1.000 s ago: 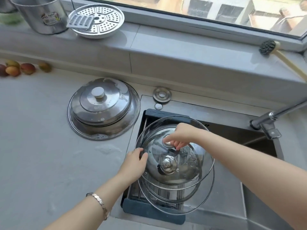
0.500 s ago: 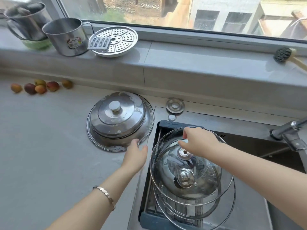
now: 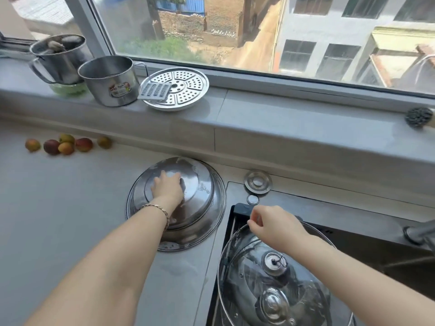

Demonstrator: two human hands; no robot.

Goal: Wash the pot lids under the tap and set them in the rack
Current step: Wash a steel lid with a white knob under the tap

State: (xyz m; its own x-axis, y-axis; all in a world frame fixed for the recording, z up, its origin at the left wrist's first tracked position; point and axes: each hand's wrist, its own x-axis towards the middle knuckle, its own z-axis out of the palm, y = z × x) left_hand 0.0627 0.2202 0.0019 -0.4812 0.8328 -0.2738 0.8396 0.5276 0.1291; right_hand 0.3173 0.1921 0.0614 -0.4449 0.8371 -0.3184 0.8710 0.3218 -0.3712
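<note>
L hand [image 3: 167,185] closed over knob of steel lid [image 3: 176,203] on tabletop [image 3: 58,220], R hand [image 3: 274,225] pinching rim of glass lids [image 3: 270,278] in rack [image 3: 242,211] over sink; step: fetching next lid; next: lift w/ firm grip, carry to tap [image 3: 419,231].

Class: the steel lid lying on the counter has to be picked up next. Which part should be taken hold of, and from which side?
Take the knob at the centre of the steel lid, from straight above. The lid lies dome-up and flat on a wider lid, so its rim offers little to get under. The left hand already covers the knob from above; whether its grip is closed cannot be told.
</note>
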